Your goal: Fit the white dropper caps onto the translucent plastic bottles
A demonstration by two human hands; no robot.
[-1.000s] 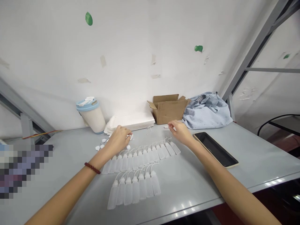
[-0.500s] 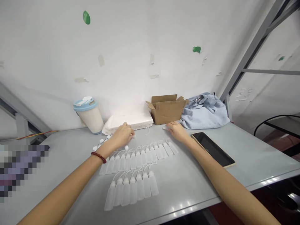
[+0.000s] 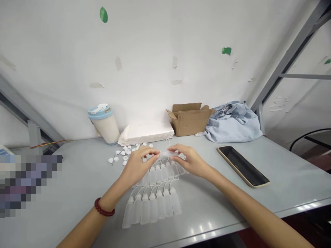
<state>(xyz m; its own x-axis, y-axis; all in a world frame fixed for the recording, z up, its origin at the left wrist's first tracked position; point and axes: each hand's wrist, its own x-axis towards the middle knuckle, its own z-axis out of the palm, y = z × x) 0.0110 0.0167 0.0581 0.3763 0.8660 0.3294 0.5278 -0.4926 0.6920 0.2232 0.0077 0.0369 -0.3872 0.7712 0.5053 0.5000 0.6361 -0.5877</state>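
My two hands meet over the middle of the grey table [image 3: 77, 182]. My right hand [image 3: 190, 161] pinches a small translucent squeeze bottle [image 3: 167, 154] held sideways. My left hand [image 3: 139, 165], with a red bead bracelet at the wrist, pinches a small white cap at the bottle's left end. Under my hands lies a row of several capped bottles [image 3: 165, 170]. A second row of several bottles [image 3: 152, 206] lies nearer me. Loose white caps [image 3: 124, 153] are scattered to the left of my hands.
A lidded cup [image 3: 104, 124], a stack of white sheets [image 3: 147, 133], an open cardboard box [image 3: 190, 119] and a bundled blue cloth [image 3: 232, 122] stand along the wall. A phone [image 3: 243, 166] lies face up at the right. One bottle [image 3: 200, 134] lies beside the box.
Both hands drew back from the far side of the table and came together above the bottle rows. The right hand now holds a bottle, the left a cap.
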